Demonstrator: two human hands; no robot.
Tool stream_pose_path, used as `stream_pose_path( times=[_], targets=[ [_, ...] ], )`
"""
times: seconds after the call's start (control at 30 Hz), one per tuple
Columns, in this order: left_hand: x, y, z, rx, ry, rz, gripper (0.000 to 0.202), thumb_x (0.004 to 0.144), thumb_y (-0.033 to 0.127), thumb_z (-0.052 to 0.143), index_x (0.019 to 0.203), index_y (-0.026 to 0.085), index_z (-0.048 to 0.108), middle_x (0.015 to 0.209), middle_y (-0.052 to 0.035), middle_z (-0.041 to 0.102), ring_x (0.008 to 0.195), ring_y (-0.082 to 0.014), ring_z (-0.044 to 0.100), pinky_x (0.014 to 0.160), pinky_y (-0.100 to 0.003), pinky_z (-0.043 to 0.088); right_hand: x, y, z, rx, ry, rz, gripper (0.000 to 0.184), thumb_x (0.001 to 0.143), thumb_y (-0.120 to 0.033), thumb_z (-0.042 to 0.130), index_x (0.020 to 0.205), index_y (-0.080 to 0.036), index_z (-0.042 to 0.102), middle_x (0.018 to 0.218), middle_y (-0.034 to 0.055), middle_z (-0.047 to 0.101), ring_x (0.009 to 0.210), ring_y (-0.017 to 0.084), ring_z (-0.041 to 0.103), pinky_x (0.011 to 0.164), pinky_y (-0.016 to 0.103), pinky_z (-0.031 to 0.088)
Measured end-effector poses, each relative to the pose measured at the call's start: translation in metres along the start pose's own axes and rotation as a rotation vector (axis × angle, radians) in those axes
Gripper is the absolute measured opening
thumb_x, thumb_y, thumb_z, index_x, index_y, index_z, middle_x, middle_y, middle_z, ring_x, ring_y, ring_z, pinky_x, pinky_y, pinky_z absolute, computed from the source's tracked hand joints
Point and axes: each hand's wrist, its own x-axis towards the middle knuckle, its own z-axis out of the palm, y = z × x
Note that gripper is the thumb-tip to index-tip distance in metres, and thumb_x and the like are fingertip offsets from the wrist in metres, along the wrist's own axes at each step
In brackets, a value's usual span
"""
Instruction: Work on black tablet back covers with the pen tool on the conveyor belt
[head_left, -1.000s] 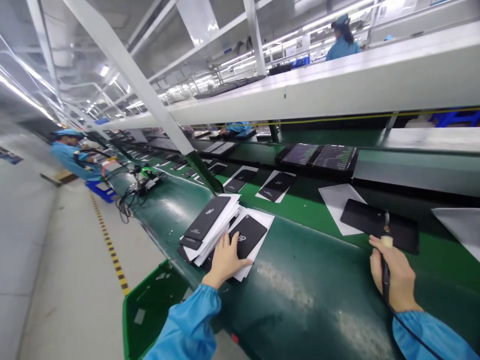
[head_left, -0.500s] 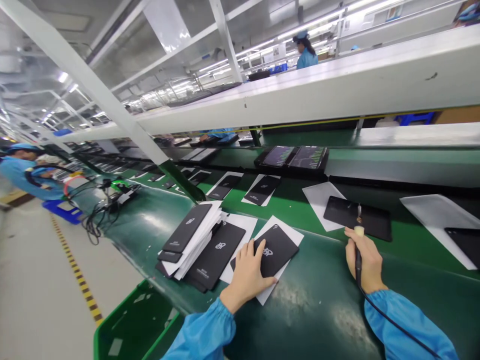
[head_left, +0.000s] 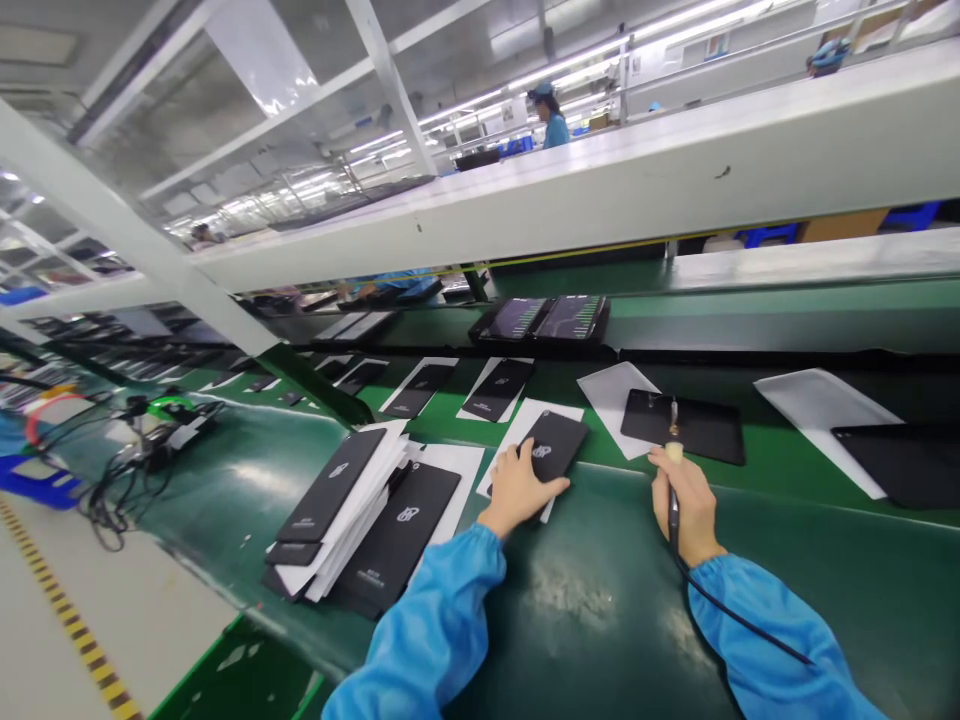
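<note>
My left hand (head_left: 517, 487) lies with spread fingers on a black tablet back cover (head_left: 559, 440) bearing a pale logo. A white paper sheet (head_left: 517, 430) sticks out from under that cover, which rests across the belt's near edge. In my right hand (head_left: 690, 505) is a soldering iron (head_left: 673, 452), its cable running back along the sleeve. Its tip points over another dark cover (head_left: 709, 430) on the green belt, seemingly above it; contact cannot be made out. Left of my left hand, covers and white sheets form a leaning stack (head_left: 337, 500), with a larger cover (head_left: 405, 515) beside it.
More covers on papers (head_left: 495, 390) line the green belt. Two lit screens (head_left: 574, 318) sit on the far ledge under a white beam (head_left: 525, 215). A cable-laden device (head_left: 161, 430) stands left; a green bin (head_left: 240, 670) is below the bench edge. Co-workers are farther off.
My left hand has pushed the cover and its paper away from me, toward the belt. The view has swung right. My right hand keeps the soldering iron over the same dark cover.
</note>
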Motion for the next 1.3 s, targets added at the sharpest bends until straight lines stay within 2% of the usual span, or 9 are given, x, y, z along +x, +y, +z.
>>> stream_pose_path(
  times=[0.07, 0.17, 0.27, 0.47, 0.57, 0.7, 0.83, 1.1, 1.3],
  targets=[
    [0.040, 0.017, -0.001, -0.390, 0.009, -0.045, 0.094, 0.054, 0.047, 0.089, 0.135, 0.014, 0.055, 0.143, -0.0236, 0.054, 0.139, -0.0454, 0.038, 0.115, -0.054, 0.023, 0.001, 0.000, 0.001, -0.007, 0.003, 0.002, 0.029, 0.091, -0.007, 0.051, 0.110, -0.020, 0.068, 0.113, 0.0103, 0.075, 0.099, 0.026, 0.071, 0.091, 0.044, 0.056],
    [0.089, 0.040, -0.008, -0.572, 0.003, -0.029, 0.089, 0.060, 0.052, 0.086, 0.133, 0.013, 0.055, 0.139, -0.0229, 0.059, 0.132, -0.0396, 0.049, 0.111, -0.047, 0.033, 0.001, 0.000, 0.002, 0.003, 0.016, 0.016, 0.030, 0.092, -0.007, 0.050, 0.111, -0.021, 0.067, 0.113, 0.0102, 0.075, 0.100, 0.027, 0.071, 0.091, 0.045, 0.056],
    [0.106, 0.049, -0.020, -0.745, -0.010, -0.002, 0.084, 0.073, 0.058, 0.076, 0.139, 0.012, 0.049, 0.134, -0.0209, 0.063, 0.123, -0.0331, 0.059, 0.102, -0.041, 0.044, 0.002, 0.000, 0.004, 0.027, 0.025, 0.035, 0.031, 0.091, -0.006, 0.049, 0.112, -0.022, 0.067, 0.114, 0.0102, 0.074, 0.102, 0.027, 0.071, 0.092, 0.046, 0.056],
    [0.042, 0.017, -0.012, -1.027, -0.149, -0.025, 0.075, 0.083, 0.076, 0.045, 0.118, 0.013, 0.066, 0.110, -0.0175, 0.075, 0.106, -0.0344, 0.069, 0.092, -0.049, 0.054, 0.005, -0.007, 0.003, 0.109, 0.024, 0.084, 0.028, 0.094, -0.009, 0.051, 0.113, -0.021, 0.067, 0.114, 0.0122, 0.074, 0.101, 0.027, 0.072, 0.092, 0.046, 0.058],
    [0.001, 0.008, 0.018, -1.424, -0.294, -0.157, 0.058, 0.076, 0.064, 0.065, 0.109, 0.017, 0.067, 0.107, -0.0133, 0.076, 0.108, -0.0346, 0.069, 0.098, -0.053, 0.052, 0.005, -0.014, -0.001, 0.168, 0.014, 0.129, 0.026, 0.096, -0.014, 0.052, 0.118, -0.019, 0.065, 0.118, 0.0143, 0.072, 0.105, 0.027, 0.072, 0.089, 0.042, 0.060],
    [-0.032, 0.028, 0.056, -1.659, -0.390, -0.205, 0.042, 0.074, 0.036, 0.077, 0.111, 0.021, 0.065, 0.111, -0.0077, 0.076, 0.107, -0.0290, 0.070, 0.103, -0.050, 0.050, 0.006, -0.020, -0.009, 0.232, -0.049, 0.194, 0.025, 0.096, -0.017, 0.053, 0.120, -0.019, 0.063, 0.125, 0.0148, 0.069, 0.112, 0.026, 0.069, 0.081, 0.035, 0.064],
    [-0.053, 0.052, 0.072, -1.773, -0.437, -0.214, 0.043, 0.073, 0.028, 0.081, 0.112, 0.021, 0.066, 0.112, -0.0074, 0.076, 0.105, -0.0264, 0.072, 0.103, -0.046, 0.051, 0.005, -0.018, -0.028, 0.183, -0.148, 0.240, 0.021, 0.098, -0.021, 0.051, 0.113, -0.021, 0.065, 0.111, 0.0107, 0.072, 0.099, 0.023, 0.072, 0.080, 0.034, 0.062],
    [-0.067, 0.060, 0.063, -1.742, -0.539, -0.088, 0.053, 0.068, 0.028, 0.085, 0.118, 0.021, 0.067, 0.123, -0.0125, 0.071, 0.111, -0.0300, 0.068, 0.096, -0.044, 0.054, 0.002, -0.021, -0.072, 0.040, -0.173, 0.354, 0.017, 0.097, -0.034, 0.058, 0.101, -0.020, 0.067, 0.087, 0.0043, 0.073, 0.069, 0.019, 0.071, 0.069, 0.029, 0.060],
    [-0.055, 0.043, 0.045, -1.426, -0.605, -0.076, 0.050, 0.077, 0.043, 0.080, 0.118, 0.019, 0.065, 0.076, -0.0022, 0.069, 0.065, -0.0142, 0.065, 0.056, -0.022, 0.051, 0.020, -0.017, -0.093, 0.026, -0.384, 0.143, 0.017, 0.100, -0.024, 0.052, 0.101, -0.023, 0.069, 0.101, 0.0052, 0.076, 0.091, 0.022, 0.073, 0.084, 0.034, 0.059]
  ],
)
